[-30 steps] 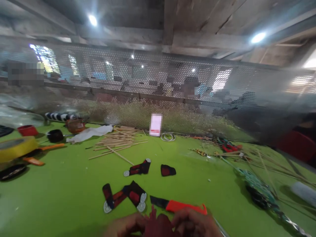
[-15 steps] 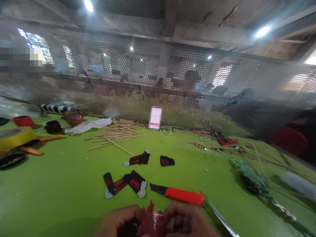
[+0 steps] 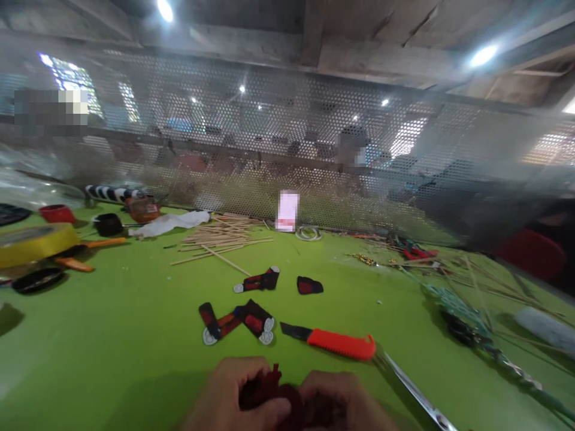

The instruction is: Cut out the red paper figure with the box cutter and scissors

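Observation:
At the bottom centre, my left hand (image 3: 240, 395) is closed on a dark red piece with a small jagged tip (image 3: 272, 383), thumb across its front. My right hand (image 3: 339, 401) is closed on the right side of the same piece; its fingertips are partly in shadow. What the piece is, I cannot make out. Just beyond lie flat dark red and black cut-out pieces with whitish round ends (image 3: 238, 323). A smaller similar cut-out (image 3: 258, 280) and a dark rounded piece (image 3: 309, 285) lie farther off. A red-handled utility knife (image 3: 341, 344) rests right of them.
Metal scissors or tweezers (image 3: 417, 389) lie right of the knife. Thin wooden sticks (image 3: 224, 236) are heaped at the back, near a white card (image 3: 287, 211) against the mesh screen (image 3: 251, 137). Yellow tape (image 3: 38, 242) sits left; a green twisted ornament (image 3: 462, 311) lies right.
Both hands still hold the red piece, which has turned and now looks darker, with the left thumb lying over its front. The view has shifted slightly, moving the table items a little right.

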A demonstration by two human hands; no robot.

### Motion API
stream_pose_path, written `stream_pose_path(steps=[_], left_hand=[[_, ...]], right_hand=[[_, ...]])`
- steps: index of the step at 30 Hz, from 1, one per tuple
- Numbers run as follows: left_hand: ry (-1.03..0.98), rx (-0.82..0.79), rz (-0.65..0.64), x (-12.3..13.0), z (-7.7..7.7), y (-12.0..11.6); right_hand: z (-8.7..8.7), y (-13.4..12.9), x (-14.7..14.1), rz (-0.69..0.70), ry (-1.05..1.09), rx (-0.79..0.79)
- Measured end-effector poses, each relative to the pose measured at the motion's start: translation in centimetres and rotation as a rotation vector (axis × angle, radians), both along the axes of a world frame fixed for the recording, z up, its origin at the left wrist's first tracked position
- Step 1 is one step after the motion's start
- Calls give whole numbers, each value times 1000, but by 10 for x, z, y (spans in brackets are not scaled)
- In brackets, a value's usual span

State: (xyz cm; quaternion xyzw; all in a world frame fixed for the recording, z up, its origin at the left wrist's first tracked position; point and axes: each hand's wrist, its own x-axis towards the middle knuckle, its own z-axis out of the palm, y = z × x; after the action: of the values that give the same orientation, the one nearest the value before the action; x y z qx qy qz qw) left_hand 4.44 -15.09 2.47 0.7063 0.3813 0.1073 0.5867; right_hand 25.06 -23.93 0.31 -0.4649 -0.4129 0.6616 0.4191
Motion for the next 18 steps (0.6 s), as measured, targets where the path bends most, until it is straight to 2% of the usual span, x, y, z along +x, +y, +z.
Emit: stream_pose_path(steps=[3,6,10,12,15,18], left_hand=[[9,79,-31,3,6,-2],[-29,145,-2,4,7,-4],[-86,100,44,3,2,-6],[-90,81,87,4,0,-5],[-81,84,157,6,-3,-1],[-69,78,161,9,-11,4]], right_hand=[[0,1,1,25,-48,74],[-2,1,0,40,-33,132],[2,1,-5,40,-13,115],[14,2,-6,30,-20,69],[43,2,1,17,-33,41],[71,-8,19,-91,-155,131]])
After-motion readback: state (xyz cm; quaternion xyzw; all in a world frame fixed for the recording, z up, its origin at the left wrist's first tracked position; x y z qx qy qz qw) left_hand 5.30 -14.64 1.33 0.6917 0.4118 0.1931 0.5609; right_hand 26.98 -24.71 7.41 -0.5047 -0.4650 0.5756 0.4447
